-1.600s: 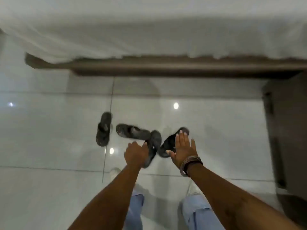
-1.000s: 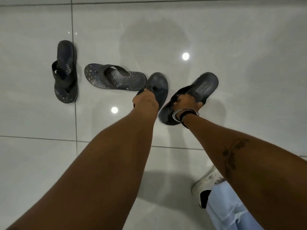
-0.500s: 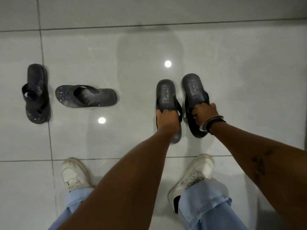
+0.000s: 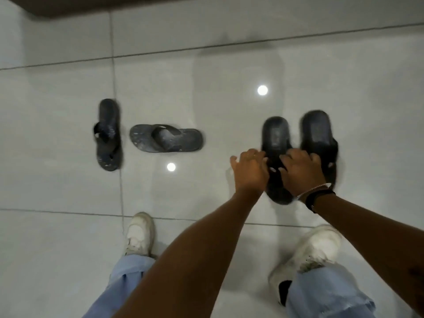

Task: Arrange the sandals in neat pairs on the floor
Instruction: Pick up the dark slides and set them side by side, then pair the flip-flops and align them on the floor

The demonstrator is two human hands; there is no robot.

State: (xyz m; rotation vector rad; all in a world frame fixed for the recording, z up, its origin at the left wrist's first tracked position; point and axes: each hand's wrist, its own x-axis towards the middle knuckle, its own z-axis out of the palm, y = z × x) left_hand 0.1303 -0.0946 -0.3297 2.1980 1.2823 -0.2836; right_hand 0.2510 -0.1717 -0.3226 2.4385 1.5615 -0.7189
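Observation:
Two black slide sandals lie side by side on the grey tiled floor at the right, toes pointing away: one on the left, its mate on the right. My left hand hovers at the left edge of that pair with fingers spread, holding nothing. My right hand rests over the straps of the pair, fingers apart, hiding their middles. Further left lie two black flip-flops: one points away, the other lies crosswise beside it.
My white sneakers stand near the bottom, the left one and the right one, below light blue trouser legs. A dark wooden edge runs along the top. Ceiling lights reflect as bright spots on the glossy floor.
Both hands gripped the slide sandals and set them parallel at the right; now the fingers have spread and loosened off them. The flip-flops have not moved.

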